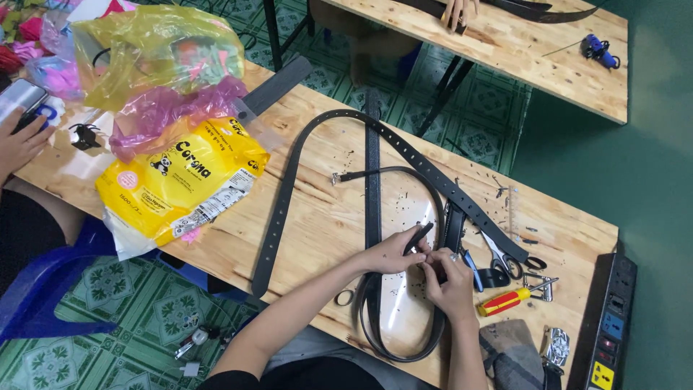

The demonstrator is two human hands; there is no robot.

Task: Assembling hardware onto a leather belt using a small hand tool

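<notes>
Pinching a short black strap end [419, 235] between thumb and fingers, your left hand [393, 254] holds it just above the wooden table [317, 224], its long axis slanting up and away to the right. Your right hand [449, 280] sits curled close against it, fingers clenched around the lower part of the same strap piece, though what else they grip is hidden. Beneath both hands a black belt loop [375, 339] curves toward the table's near edge, and longer punched belts [433, 173] sweep diagonally across the boards. Just right of your hands lie scissors [499, 254], a red-and-yellow screwdriver [505, 300] and a metal buckle [540, 286]. Farther left, a yellow printed bag [180, 180] lies flat, with pink and yellow plastic bags [155, 61] of colourful bits behind it. A power strip [612, 325] stands off the right end, above green patterned floor tiles [123, 303]. Another person's hand [20, 141] holds a phone at the left edge.
</notes>
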